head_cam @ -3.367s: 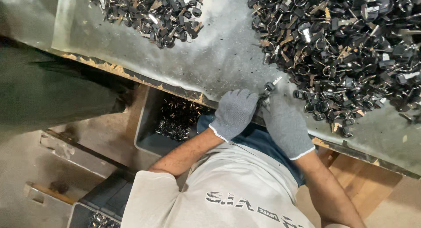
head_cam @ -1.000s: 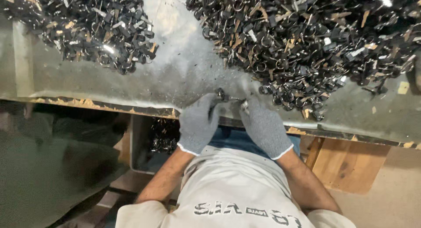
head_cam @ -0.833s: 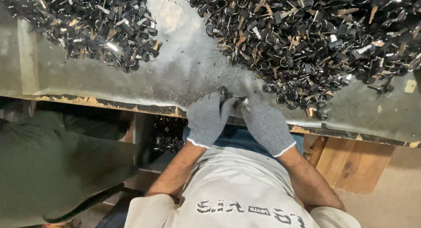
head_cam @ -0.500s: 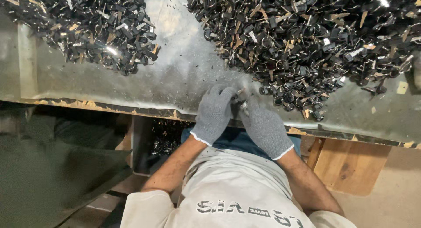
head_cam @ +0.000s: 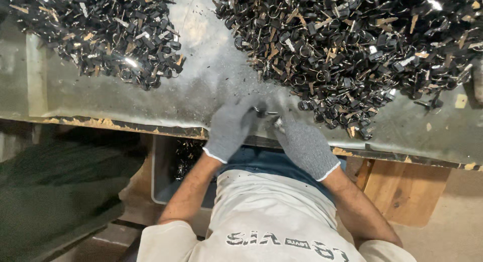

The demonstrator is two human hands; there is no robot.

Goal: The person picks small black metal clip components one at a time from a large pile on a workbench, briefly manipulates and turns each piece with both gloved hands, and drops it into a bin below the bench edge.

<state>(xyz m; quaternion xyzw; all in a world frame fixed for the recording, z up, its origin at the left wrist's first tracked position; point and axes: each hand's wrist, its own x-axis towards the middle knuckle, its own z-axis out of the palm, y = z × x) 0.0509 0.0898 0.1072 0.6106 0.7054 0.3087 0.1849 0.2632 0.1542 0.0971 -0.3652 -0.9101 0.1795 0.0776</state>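
Grey knit gloves, white cuffs, on left hand [head_cam: 230,128] and right hand [head_cam: 304,145]; off-white printed T-shirt [head_cam: 266,211], bare forearms.

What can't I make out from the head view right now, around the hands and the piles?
- Small metal piece between the left hand and right hand: motion blur and the gloves hide its shape.
- Fingers of both hands: blurred, so the grip is unclear.
- Right pile and left pile: cut off by the top edge.
- Grey bin under the table: mostly hidden by table edge and forearm.
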